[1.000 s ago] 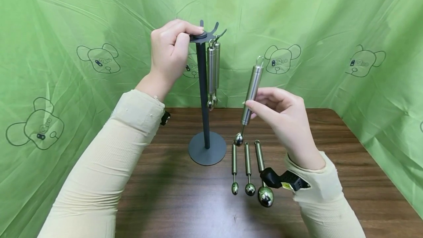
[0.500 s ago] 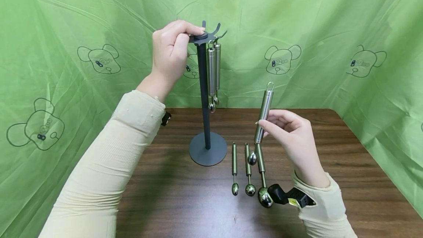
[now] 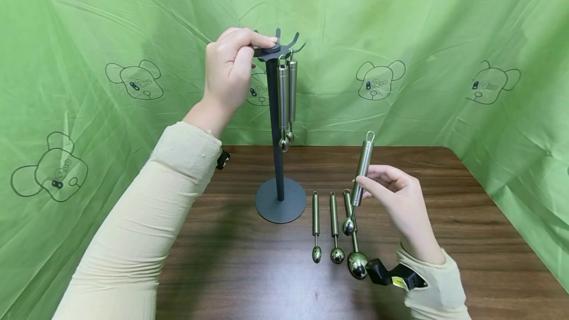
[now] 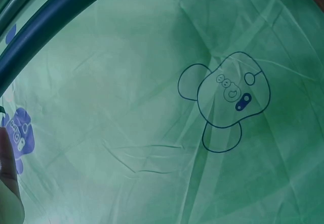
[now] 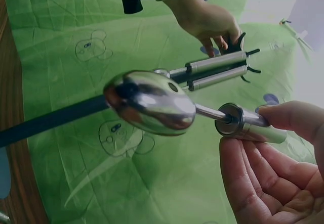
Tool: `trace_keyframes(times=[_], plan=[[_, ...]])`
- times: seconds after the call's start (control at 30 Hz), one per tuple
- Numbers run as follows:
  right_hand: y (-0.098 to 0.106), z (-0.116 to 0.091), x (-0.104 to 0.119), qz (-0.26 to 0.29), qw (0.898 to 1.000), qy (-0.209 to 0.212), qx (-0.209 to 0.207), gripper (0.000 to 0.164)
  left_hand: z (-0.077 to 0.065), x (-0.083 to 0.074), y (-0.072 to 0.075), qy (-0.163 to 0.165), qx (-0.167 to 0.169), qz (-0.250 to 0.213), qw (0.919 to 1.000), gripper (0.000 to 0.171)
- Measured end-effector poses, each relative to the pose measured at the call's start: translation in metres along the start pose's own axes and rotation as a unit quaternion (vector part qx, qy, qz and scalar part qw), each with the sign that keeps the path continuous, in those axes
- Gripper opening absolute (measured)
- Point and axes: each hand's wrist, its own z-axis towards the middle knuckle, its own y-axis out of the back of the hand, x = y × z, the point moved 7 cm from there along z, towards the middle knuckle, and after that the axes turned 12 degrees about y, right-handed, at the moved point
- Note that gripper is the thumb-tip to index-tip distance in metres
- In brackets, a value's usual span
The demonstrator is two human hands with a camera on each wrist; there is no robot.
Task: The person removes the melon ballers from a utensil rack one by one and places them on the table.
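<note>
The right grip (image 3: 402, 204) pinches a metal scoop (image 3: 363, 167), near right. The left grip (image 3: 228, 65) clasps the gray stand (image 3: 276, 137) by its top.

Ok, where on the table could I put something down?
The table is bare between the left sleeve and the stand, and right of the right hand. It's crowded between the stand and right hand: three scoops lie there, with another scoop held above.
</note>
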Motion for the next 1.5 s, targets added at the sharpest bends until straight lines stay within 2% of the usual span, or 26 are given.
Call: trace_keyframes(times=[0.27, 0.57, 0.8, 1.0, 1.1, 1.3, 1.5], plan=[[0.015, -0.01, -0.015, -0.003, 1.0, -0.021, -0.009, 0.018, -0.001, 0.001, -0.002, -0.003, 0.005, -0.016, 0.9999, 0.037], [0.036, -0.015, -0.03, 0.001, 0.998, -0.046, -0.044, 0.018, -0.002, -0.003, -0.005, -0.038, 0.007, -0.001, 0.9993, 0.037], [0.046, -0.019, -0.046, -0.017, 0.995, -0.08, -0.054, 0.013, -0.005, -0.001, -0.008, -0.02, 0.024, -0.004, 0.9995, 0.04], [0.053, -0.017, -0.063, -0.037, 0.992, -0.113, -0.043, 0.013, -0.004, -0.001, -0.008, -0.016, 0.019, -0.017, 0.9995, 0.03], [0.056, -0.016, -0.072, -0.045, 0.99, -0.13, -0.038, 0.014, -0.004, 0.0, -0.008, -0.011, 0.014, -0.019, 0.9997, 0.032], [0.063, -0.016, -0.088, -0.08, 0.985, -0.155, -0.011, 0.007, -0.004, 0.002, -0.008, -0.002, 0.007, -0.026, 0.9996, 0.036], [0.07, -0.018, -0.104, -0.118, 0.976, -0.181, 0.03, 0.026, -0.004, 0.004, -0.008, 0.003, 0.003, -0.035, 0.9994, 0.038]])
